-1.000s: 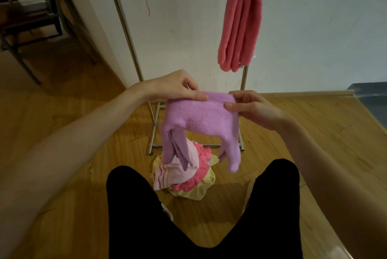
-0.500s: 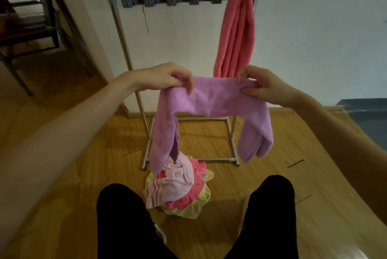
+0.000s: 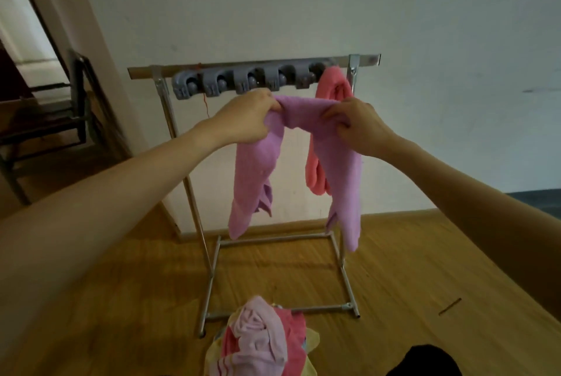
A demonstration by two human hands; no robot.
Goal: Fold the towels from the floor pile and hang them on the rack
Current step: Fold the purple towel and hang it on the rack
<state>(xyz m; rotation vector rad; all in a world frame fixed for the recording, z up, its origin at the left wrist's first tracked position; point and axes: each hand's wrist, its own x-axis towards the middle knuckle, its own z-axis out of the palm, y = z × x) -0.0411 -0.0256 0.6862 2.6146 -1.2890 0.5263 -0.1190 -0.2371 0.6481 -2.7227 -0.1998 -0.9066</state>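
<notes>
A folded purple towel [image 3: 346, 169] hangs between my hands, its two ends drooping down. My left hand [image 3: 244, 120] grips its left part and my right hand [image 3: 361, 126] grips its right part, both just below the rack's grey clip strip [image 3: 243, 82]. The metal rack [image 3: 212, 254] stands against the white wall. A folded pink towel [image 3: 315, 175] hangs from the rack's right end, partly behind the purple one. The floor pile [image 3: 261, 342] of pink, red and yellow towels lies in front of the rack's base.
Wooden floor [image 3: 425, 269] spreads around the rack. A dark metal chair frame [image 3: 60, 120] stands at the left by a doorway. My dark trouser leg [image 3: 425, 360] shows at the bottom edge. A dark mat [image 3: 534, 202] lies at the far right.
Both hands have lifted the purple towel from waist height up to the rack's clip strip and drawn closer together. The view has tilted up, so the rack is fully in sight.
</notes>
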